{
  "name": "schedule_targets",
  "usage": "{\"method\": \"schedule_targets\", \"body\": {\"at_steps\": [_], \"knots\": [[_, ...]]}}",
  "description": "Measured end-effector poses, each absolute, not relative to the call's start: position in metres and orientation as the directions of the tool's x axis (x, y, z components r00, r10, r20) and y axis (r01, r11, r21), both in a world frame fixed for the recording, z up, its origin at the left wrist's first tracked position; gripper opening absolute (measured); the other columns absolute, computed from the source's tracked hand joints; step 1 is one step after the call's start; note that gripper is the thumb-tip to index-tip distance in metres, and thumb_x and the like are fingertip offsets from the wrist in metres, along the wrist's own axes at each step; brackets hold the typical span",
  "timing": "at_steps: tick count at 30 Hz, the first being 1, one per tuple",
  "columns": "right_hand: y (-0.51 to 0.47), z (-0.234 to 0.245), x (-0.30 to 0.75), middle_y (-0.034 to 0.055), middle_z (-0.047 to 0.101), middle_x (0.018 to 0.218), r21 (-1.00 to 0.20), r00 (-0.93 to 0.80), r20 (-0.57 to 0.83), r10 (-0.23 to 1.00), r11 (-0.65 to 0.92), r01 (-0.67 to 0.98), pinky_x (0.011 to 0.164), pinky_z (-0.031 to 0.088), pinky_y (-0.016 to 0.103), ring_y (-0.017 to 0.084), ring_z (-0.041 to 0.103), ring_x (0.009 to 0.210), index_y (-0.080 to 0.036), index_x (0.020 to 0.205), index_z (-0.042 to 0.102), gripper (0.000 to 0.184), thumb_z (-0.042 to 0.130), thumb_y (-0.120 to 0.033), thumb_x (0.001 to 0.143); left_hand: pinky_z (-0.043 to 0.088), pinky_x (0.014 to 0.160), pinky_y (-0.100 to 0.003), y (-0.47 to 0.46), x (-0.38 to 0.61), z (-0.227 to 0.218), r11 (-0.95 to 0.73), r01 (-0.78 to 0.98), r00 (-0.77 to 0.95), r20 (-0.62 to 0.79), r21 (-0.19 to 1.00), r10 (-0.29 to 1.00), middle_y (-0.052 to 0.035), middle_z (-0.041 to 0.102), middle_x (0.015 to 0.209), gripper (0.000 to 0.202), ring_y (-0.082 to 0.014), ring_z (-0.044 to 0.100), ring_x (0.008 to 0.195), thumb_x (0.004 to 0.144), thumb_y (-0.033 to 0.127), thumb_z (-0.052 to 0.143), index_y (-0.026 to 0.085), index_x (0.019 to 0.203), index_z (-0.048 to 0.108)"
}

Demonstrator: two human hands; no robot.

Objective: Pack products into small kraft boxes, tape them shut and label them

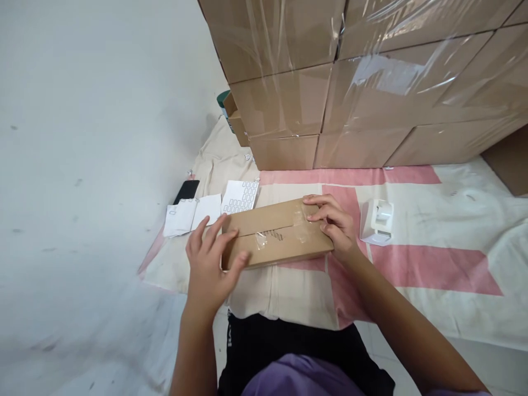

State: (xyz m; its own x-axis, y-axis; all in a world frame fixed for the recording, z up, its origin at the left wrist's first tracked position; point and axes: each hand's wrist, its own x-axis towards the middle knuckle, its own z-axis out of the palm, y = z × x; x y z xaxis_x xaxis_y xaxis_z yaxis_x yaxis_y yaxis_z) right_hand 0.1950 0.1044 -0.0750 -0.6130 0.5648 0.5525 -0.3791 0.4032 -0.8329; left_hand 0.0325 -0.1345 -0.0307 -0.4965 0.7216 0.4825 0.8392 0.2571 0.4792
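Note:
A long brown cardboard box (268, 234) lies slightly askew in front of me, with a lengthwise seam along its top. Clear tape crosses that seam near the middle and near the right end. My left hand (212, 258) is at the box's left end, fingers spread, thumb and index finger over the top face; whether they press on it is hard to tell. Around the right end, my right hand (332, 223) has its fingers bent over the top edge by the tape. A white tape dispenser (377, 221) stands just right of that hand.
Large cartons (284, 104) wrapped in clear film are stacked at the back. White papers (208, 210), one with printed rectangles, and a black flat object (187, 191) lie left of the box. A pink and cream cloth (433, 220) covers the surface; a white wall (82, 137) borders it.

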Motion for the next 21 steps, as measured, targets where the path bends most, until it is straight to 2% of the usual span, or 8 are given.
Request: {"method": "schedule_targets", "body": {"at_steps": [2,4,7,12,14,17,19,21], "knots": [[0.109,-0.072,0.196,0.0054,0.07,0.123,-0.829,-0.605,0.557,0.569,0.417,-0.371,0.107,0.048,0.058,0.032,0.06,0.123,-0.027,0.088,0.073,0.024,0.053,-0.017,0.08,-0.004,0.122,-0.067,-0.126,0.051,-0.029,0.268,0.894,-0.428,0.51,0.359,0.746,-0.007,0.06,0.149,0.058,-0.0432,0.036,0.148,0.084,0.04,0.078,0.033,0.139,0.062],[0.114,-0.066,0.202,0.0054,0.071,0.123,-0.828,-0.6,0.556,0.575,0.444,-0.341,0.104,0.049,0.056,0.031,0.063,0.12,-0.027,0.088,0.074,0.026,0.052,-0.017,0.08,-0.016,0.119,-0.066,-0.115,0.062,-0.031,0.235,0.921,-0.37,0.506,0.311,0.779,-0.0065,0.06,0.148,0.065,-0.043,0.044,0.143,0.087,0.041,0.075,0.037,0.148,0.054],[0.125,-0.055,0.223,0.0055,0.073,0.117,-0.824,-0.548,0.547,0.633,0.524,-0.216,0.102,0.051,0.053,0.03,0.065,0.116,-0.027,0.087,0.074,0.024,0.052,-0.019,0.083,-0.012,0.121,-0.065,-0.096,0.06,-0.037,0.149,0.944,-0.286,0.506,0.294,0.814,-0.0068,0.062,0.147,0.064,-0.0411,0.054,0.136,0.088,0.047,0.074,0.039,0.148,0.053],[0.153,-0.06,0.297,0.0059,0.071,0.087,-0.838,-0.22,0.531,0.818,0.545,0.003,0.088,0.052,0.047,0.028,0.067,0.093,-0.025,0.073,0.069,0.016,0.058,-0.026,0.084,0.002,0.122,-0.067,-0.056,0.04,-0.035,0.01,0.963,-0.16,0.546,0.268,0.823,-0.0081,0.067,0.139,0.06,-0.0414,0.059,0.131,0.081,0.057,0.078,0.034,0.136,0.063],[0.168,-0.073,0.324,0.0044,0.065,0.074,-0.887,-0.212,0.433,0.876,0.455,0.071,0.08,0.05,0.041,0.024,0.063,0.079,-0.024,0.063,0.066,0.02,0.059,-0.026,0.082,0.006,0.122,-0.067,-0.039,0.037,-0.029,-0.03,0.964,-0.125,0.55,0.263,0.826,-0.0084,0.069,0.136,0.056,-0.0413,0.061,0.129,0.082,0.057,0.076,0.032,0.131,0.066],[0.188,-0.091,0.343,0.0043,0.061,0.065,-0.978,-0.242,0.1,0.965,0.14,0.156,0.068,0.045,0.035,0.019,0.054,0.066,-0.022,0.057,0.065,0.028,0.058,-0.031,0.082,0.008,0.12,-0.068,-0.013,0.04,-0.028,-0.046,0.966,-0.101,0.537,0.254,0.837,-0.0097,0.068,0.137,0.053,-0.0411,0.061,0.128,0.084,0.052,0.073,0.029,0.131,0.066],[0.195,-0.095,0.346,0.0049,0.06,0.062,-0.986,-0.231,-0.104,0.967,-0.07,0.151,0.06,0.041,0.033,0.016,0.049,0.058,-0.021,0.057,0.066,0.033,0.058,-0.038,0.083,0.011,0.12,-0.066,0.005,0.045,-0.035,-0.032,0.972,-0.111,0.573,0.233,0.812,-0.0096,0.068,0.138,0.052,-0.0399,0.061,0.128,0.084,0.047,0.073,0.029,0.132,0.066],[0.198,-0.094,0.347,0.0049,0.059,0.058,-0.973,-0.246,-0.222,0.944,-0.197,0.124,0.052,0.037,0.031,0.014,0.042,0.052,-0.02,0.056,0.067,0.035,0.059,-0.042,0.082,0.018,0.118,-0.061,0.021,0.05,-0.048,0.008,0.982,-0.134,0.658,0.191,0.741,-0.0085,0.07,0.135,0.049,-0.0375,0.063,0.122,0.083,0.044,0.072,0.029,0.13,0.068]]}}
